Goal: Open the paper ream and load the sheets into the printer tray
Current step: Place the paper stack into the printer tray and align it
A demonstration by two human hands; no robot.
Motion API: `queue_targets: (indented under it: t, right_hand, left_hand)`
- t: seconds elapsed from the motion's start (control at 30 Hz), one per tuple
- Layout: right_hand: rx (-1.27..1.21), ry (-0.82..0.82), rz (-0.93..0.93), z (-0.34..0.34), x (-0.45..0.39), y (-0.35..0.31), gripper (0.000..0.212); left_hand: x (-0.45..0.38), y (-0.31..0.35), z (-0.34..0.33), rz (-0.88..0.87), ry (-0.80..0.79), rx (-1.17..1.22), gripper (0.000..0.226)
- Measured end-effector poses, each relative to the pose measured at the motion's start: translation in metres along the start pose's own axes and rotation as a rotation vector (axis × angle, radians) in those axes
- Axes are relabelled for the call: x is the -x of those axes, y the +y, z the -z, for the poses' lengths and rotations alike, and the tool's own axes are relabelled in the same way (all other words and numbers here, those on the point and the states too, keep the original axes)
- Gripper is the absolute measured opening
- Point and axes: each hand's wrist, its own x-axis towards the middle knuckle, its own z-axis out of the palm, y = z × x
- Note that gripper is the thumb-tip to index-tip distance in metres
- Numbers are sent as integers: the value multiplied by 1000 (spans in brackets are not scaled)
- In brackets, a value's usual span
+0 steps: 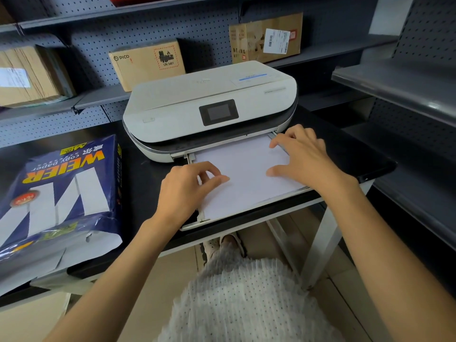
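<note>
Dark pegboard shelving (197, 28) backs a black table (143, 169); cardboard boxes (147, 64) sit on the shelves.

Head view: white inkjet printer (209, 104) stands at table centre, its paper tray (197, 222) pulled out toward the person and overhanging the table's front edge. Stack of white sheets (246, 174) lies flat in the tray, far end under the printer body. Opened blue WEIER paper ream (61, 193) lies on the table to the left, well apart from the tray, wrapper torn at the near end.

Left hand (182, 191): forearm reaches in from lower left, wrist over the tray's left edge, fingers loosely curled, fingertips touching the top sheet.

Right hand (303, 156): palm down over the stack's right side, fingers spread, thumb extended left onto the paper, fingertips at the far right corner near the printer.
</note>
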Motion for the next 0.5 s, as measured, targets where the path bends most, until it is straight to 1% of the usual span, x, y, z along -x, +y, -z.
queue_targets:
  t: [0.07,0.17,0.23,0.33,0.5]
  right_hand:
    - [-24,-32,54,7,6,-7,62]
    - [-61,-207,176,15,14,-17,59]
    - [-81,-282,226,15,18,-21,57]
    - [-134,-320,250,14,22,-22,53]
    - [-174,-323,278,11,24,-18,49]
  left_hand:
    - [0,8,1,-54,-78,-80,29]
    - [0,17,-1,-139,-191,-104,35]
    - [1,20,-4,-189,-246,-98,38]
    - [5,23,-7,-188,-264,-72,35]
    - [11,21,-9,-208,-291,-78,31]
